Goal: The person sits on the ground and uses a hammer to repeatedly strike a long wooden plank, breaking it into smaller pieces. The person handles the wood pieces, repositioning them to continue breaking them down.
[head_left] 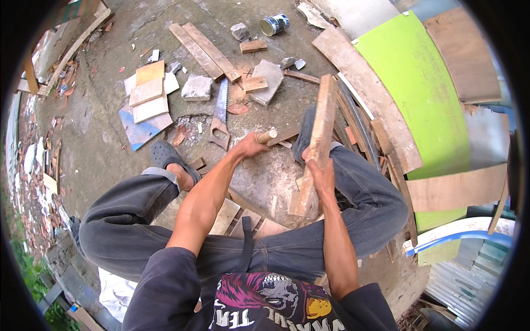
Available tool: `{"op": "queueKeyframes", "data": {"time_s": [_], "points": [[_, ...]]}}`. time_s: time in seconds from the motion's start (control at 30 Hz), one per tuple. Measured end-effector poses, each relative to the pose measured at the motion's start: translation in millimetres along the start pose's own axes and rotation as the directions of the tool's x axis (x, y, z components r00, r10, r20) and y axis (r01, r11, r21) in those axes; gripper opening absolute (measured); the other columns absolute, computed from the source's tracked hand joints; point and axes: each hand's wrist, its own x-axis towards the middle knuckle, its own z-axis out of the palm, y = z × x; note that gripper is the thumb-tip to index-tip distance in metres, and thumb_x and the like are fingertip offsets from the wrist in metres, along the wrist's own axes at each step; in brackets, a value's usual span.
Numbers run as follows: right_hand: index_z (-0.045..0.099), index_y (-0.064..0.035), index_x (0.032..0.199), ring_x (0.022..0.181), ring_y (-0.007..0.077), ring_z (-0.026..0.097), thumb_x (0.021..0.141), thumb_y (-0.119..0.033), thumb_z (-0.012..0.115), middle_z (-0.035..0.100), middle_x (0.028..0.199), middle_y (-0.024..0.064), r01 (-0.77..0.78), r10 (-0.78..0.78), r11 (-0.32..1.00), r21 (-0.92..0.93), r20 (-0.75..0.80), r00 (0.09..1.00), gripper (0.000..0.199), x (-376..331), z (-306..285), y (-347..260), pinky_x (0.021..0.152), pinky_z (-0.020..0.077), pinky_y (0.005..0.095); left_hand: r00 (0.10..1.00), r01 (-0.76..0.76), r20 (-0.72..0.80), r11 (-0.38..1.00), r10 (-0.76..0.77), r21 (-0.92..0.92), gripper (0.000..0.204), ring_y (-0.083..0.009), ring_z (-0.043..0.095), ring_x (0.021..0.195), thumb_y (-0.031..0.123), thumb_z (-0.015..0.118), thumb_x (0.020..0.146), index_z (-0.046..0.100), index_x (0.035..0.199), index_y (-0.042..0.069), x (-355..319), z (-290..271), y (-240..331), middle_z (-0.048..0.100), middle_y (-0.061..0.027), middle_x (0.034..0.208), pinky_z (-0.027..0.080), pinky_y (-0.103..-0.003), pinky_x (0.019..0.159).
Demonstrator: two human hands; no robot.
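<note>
My left hand point(251, 145) is closed round a short, round wooden handle point(268, 135) whose pale end points away to the right; what the handle belongs to cannot be made out. In my right hand point(322, 175) a long, thick wooden plank point(322, 121) is gripped near its lower part, tilted up over my right leg. Just beyond my left hand lies a handsaw point(221, 113) with a wooden grip, flat on the ground. Between my legs, short wooden pieces point(225, 215) lie close to my lap.
Two long boards point(204, 51) lie ahead, near grey stone blocks point(196, 87), a broken slab point(268, 81) and a paint can point(274, 24). Stacked plywood pieces point(148, 92) are at the left. A green panel point(411, 83) and more boards point(370, 94) flank me on the right.
</note>
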Motion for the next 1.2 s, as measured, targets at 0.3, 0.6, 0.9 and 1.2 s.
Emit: {"op": "queueKeyframes", "data": {"time_s": [0.3,0.6,0.9,1.2], "points": [[0.038,0.0048,0.132,0.106,0.0382,0.063,0.077,-0.040,0.072,0.061,0.115,0.0306,0.137,-0.134,0.978,-0.157,0.030,0.991,0.078,-2,-6,-9,0.095,0.0469,0.0446,1.000,-0.017,0.020,0.998,0.016,0.054,0.034,-0.0185,0.062,0.083,0.013,0.076,0.071,0.069,0.104,0.004,0,-4,-8,0.069,-0.0060,0.091,0.050,-0.032,0.079],[0.030,0.0110,0.127,0.083,0.0461,0.067,0.081,-0.039,0.067,0.061,0.093,0.0383,0.560,-0.279,0.721,-0.408,0.569,0.774,0.078,-40,50,-11,0.071,0.0558,0.0504,0.915,-0.203,-0.404,0.865,0.000,-0.459,0.026,-0.0180,0.063,0.082,0.013,0.073,0.075,0.065,0.098,0.002,-59,-97,-69,0.067,-0.0084,0.092,0.051,-0.034,0.074],[0.035,0.0051,0.121,0.089,0.0470,0.066,0.081,-0.042,0.069,0.062,0.105,0.0357,0.451,-0.350,0.834,-0.319,0.327,0.878,0.071,-22,75,-47,0.079,0.0525,0.0501,0.651,-0.552,-0.756,0.729,0.074,-0.405,0.024,-0.0130,0.043,0.065,0.000,0.058,0.083,0.043,0.070,0.012,-152,-228,-58,0.040,0.0016,0.066,0.039,-0.029,0.069],[0.035,0.0105,0.121,0.099,0.0508,0.061,0.080,-0.043,0.067,0.061,0.102,0.0391,0.172,-0.186,0.873,-0.456,0.013,0.982,0.075,3,85,-1,0.091,0.0468,0.0512,0.727,-0.686,-0.652,0.282,0.215,-0.671,0.031,-0.0107,0.033,0.055,0.001,0.054,0.082,0.036,0.062,0.015,-125,-200,15,0.030,0.0039,0.058,0.038,-0.031,0.064]]}}
